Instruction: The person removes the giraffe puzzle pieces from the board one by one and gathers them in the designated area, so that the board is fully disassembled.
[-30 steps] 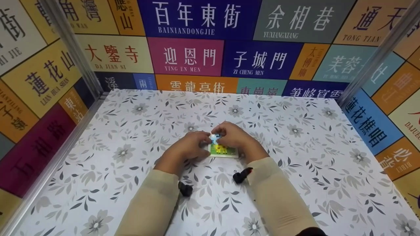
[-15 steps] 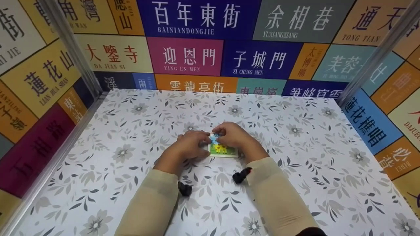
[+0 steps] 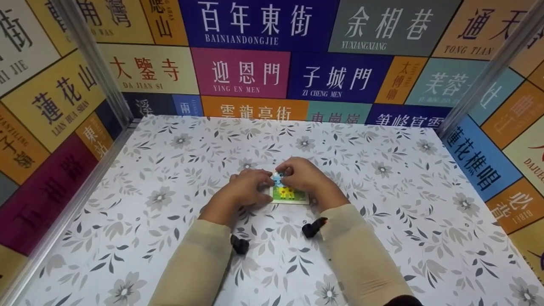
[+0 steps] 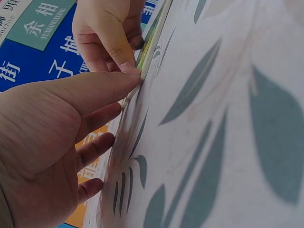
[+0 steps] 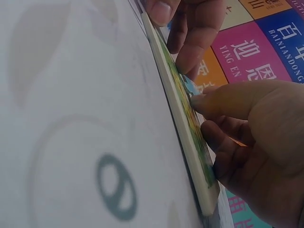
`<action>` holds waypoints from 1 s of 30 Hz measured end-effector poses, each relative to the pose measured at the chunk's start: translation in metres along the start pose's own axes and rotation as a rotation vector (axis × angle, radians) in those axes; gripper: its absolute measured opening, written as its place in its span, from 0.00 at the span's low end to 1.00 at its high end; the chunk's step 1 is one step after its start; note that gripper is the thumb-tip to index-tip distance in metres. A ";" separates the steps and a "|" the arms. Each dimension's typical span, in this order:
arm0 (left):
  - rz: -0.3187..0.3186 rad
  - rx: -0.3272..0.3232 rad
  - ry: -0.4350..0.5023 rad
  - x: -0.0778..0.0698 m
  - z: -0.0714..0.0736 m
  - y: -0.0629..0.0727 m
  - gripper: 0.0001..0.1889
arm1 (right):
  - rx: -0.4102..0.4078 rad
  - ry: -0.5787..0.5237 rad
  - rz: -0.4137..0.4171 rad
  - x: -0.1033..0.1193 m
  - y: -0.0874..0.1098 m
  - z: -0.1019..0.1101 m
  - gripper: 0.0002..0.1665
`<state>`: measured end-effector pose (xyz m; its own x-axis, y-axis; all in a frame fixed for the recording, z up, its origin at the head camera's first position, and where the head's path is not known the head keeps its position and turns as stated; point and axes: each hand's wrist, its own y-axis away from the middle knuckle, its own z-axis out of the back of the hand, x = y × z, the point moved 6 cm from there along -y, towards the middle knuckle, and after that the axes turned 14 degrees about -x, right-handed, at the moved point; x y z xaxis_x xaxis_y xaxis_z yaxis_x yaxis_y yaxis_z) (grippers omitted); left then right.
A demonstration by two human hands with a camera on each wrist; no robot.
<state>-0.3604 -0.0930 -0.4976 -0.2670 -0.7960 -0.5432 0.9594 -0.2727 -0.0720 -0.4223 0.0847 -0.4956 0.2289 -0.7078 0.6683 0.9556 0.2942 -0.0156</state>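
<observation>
A small wooden jigsaw puzzle [image 3: 295, 201] lies flat near the middle of the table, its picture a yellow giraffe-like animal on green with light blue above. My left hand [image 3: 248, 189] holds its left side, the thumb at the near corner, the fingers farther up. Over the puzzle's upper part, my right hand [image 3: 302, 175] has its thumb and forefinger close together at a light blue puzzle piece [image 3: 277, 180], partly hidden by the fingers. From the right wrist, the board's thick pale edge [image 5: 178, 114] shows, the right thumb [image 5: 223, 102] touching the picture side.
A white cloth [image 3: 191, 263] printed with grey flowers and leaves covers the table. Colourful panels [image 3: 240, 72] with Chinese lettering stand behind and at both sides. A black device [image 3: 240, 245] sits at the left cuff and another black device [image 3: 312, 229] at the right.
</observation>
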 end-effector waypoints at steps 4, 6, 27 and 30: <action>0.008 0.007 -0.007 0.001 -0.001 0.000 0.23 | -0.018 -0.064 -0.011 0.002 0.001 0.008 0.21; 0.015 0.010 -0.011 0.001 -0.002 0.000 0.23 | -0.034 -0.086 0.008 0.003 0.001 0.015 0.21; 0.070 0.016 0.021 0.003 -0.002 0.001 0.23 | -0.220 -0.145 -0.095 -0.068 0.013 0.084 0.26; 0.078 0.021 0.026 0.003 -0.002 0.000 0.22 | -0.232 -0.138 -0.143 -0.078 0.014 0.085 0.26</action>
<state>-0.3605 -0.0942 -0.5012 -0.1892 -0.8008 -0.5682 0.9749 -0.2224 -0.0113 -0.4423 0.1984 -0.4846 0.0764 -0.6331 0.7703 0.9969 0.0321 -0.0724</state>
